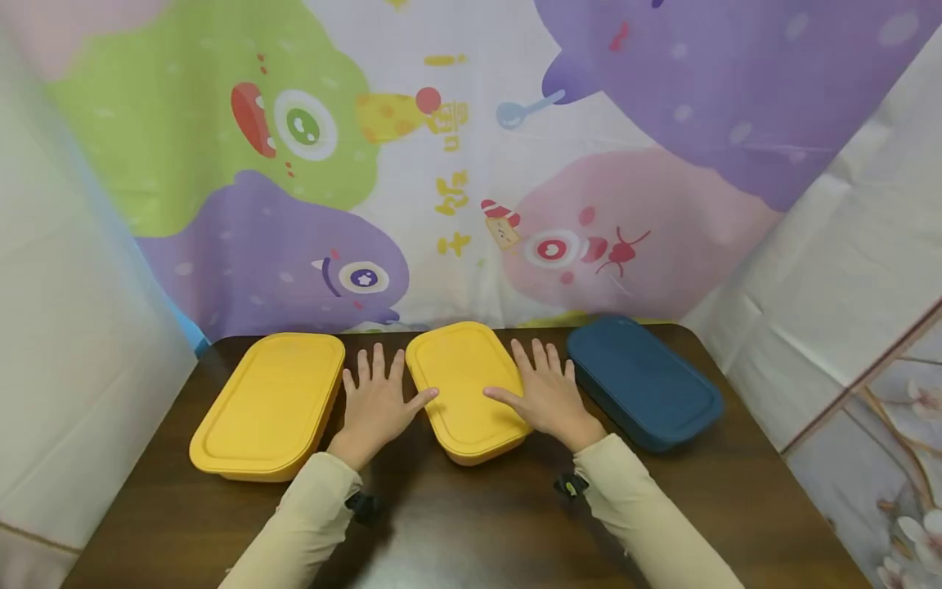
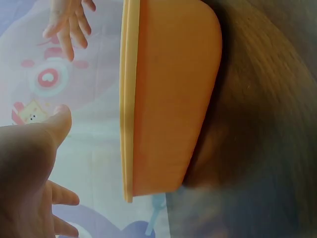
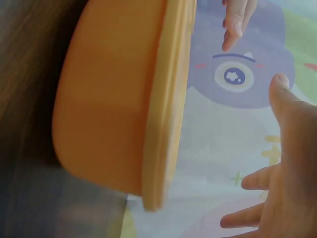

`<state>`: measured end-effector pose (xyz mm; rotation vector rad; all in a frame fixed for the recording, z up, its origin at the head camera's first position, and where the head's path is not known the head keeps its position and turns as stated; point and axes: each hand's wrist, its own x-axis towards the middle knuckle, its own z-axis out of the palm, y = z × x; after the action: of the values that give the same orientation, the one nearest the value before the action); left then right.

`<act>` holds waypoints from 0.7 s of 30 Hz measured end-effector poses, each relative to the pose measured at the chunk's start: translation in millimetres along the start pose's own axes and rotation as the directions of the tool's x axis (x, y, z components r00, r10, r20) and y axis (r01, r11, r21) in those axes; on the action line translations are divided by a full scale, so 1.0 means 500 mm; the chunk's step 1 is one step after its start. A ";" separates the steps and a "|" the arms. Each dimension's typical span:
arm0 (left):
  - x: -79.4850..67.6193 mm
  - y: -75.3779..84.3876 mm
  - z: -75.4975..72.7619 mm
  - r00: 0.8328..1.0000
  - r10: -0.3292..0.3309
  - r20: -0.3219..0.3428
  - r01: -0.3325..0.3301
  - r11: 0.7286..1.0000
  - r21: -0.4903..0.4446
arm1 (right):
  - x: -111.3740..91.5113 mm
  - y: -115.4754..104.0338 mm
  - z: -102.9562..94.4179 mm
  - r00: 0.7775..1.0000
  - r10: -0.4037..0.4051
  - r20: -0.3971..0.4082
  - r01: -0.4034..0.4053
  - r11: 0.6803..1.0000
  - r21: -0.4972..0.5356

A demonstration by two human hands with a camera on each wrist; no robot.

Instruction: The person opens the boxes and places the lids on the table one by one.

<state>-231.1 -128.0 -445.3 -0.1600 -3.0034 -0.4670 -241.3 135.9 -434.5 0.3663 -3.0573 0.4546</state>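
Note:
A yellow lidded food container (image 1: pixel 464 360) stands in the middle of the table, its lid on. My left hand (image 1: pixel 375 405) is spread at its left side, thumb pointing over the lid's edge. On the opposite side my right hand (image 1: pixel 552 397) is spread too, its thumb overlapping the lid in the head view. Both wrist views show the container's orange-yellow side wall (image 2: pixel 173 99) and lid rim (image 3: pixel 166 109), with the hands raised above lid level and a gap between fingers and lid. Neither hand holds anything.
Left of the left hand lies a second yellow lidded container (image 1: pixel 268 401). A dark blue lidded container (image 1: pixel 643 380) lies slanted to the right of the right hand. All stand on a dark wooden table (image 1: pixel 456 532), with a cartoon-printed cloth (image 1: pixel 456 286) hanging behind its back edge.

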 end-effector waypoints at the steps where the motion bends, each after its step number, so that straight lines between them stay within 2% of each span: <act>1: 0.001 -0.003 -0.003 1.000 0.000 -0.005 0.000 1.000 0.002 | 0.004 -0.003 0.000 1.000 -0.006 -0.001 0.006 1.000 0.001; 6: 0.004 -0.026 -0.016 1.000 -0.006 -0.023 0.007 1.000 0.018 | 0.020 -0.029 -0.001 0.999 -0.033 0.010 0.033 0.999 -0.003; 10: 0.003 -0.050 -0.029 1.000 -0.027 -0.010 0.027 1.000 0.004 | 0.027 -0.064 0.003 0.998 -0.055 0.024 0.056 0.998 -0.012; 16: -0.001 -0.092 -0.055 0.998 -0.062 0.000 0.062 0.998 -0.001 | 0.032 -0.125 0.016 0.991 -0.107 0.078 0.105 0.994 0.036; 21: -0.006 -0.123 -0.074 0.995 -0.098 0.019 0.098 0.995 0.003 | 0.045 -0.159 0.031 0.987 -0.125 0.100 0.119 0.991 0.069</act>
<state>-232.7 -198.1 -428.8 -0.0173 -3.0411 -0.4745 -244.3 52.4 -425.2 0.5946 -3.1019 0.5433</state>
